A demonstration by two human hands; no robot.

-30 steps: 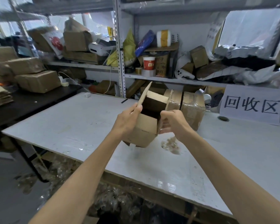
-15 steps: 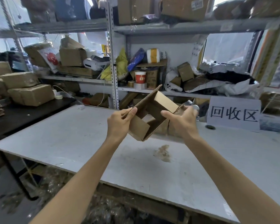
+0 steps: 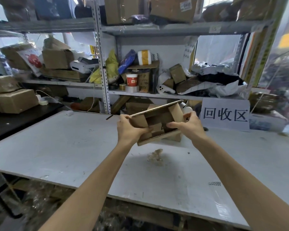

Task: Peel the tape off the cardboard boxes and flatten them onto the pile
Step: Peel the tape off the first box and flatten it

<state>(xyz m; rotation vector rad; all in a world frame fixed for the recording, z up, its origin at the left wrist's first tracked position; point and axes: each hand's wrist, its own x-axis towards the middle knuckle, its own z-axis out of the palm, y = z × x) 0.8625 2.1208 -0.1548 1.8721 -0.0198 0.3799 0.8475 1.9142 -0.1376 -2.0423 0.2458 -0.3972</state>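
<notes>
Box [image 3: 157,116] skewed flatter than half second ago — left hand [image 3: 130,130] grasps 9 o'clock end, right hand [image 3: 190,125] 3 o'clock; flattening judged nearly done.

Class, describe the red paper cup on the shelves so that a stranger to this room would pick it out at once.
Start at the grey metal rack behind the white table. On the shelf just above table level, right of the perforated upright post, the red paper cup shows directly above a white tape roll. It is the only red, white-rimmed cup among the brown boxes.
</notes>
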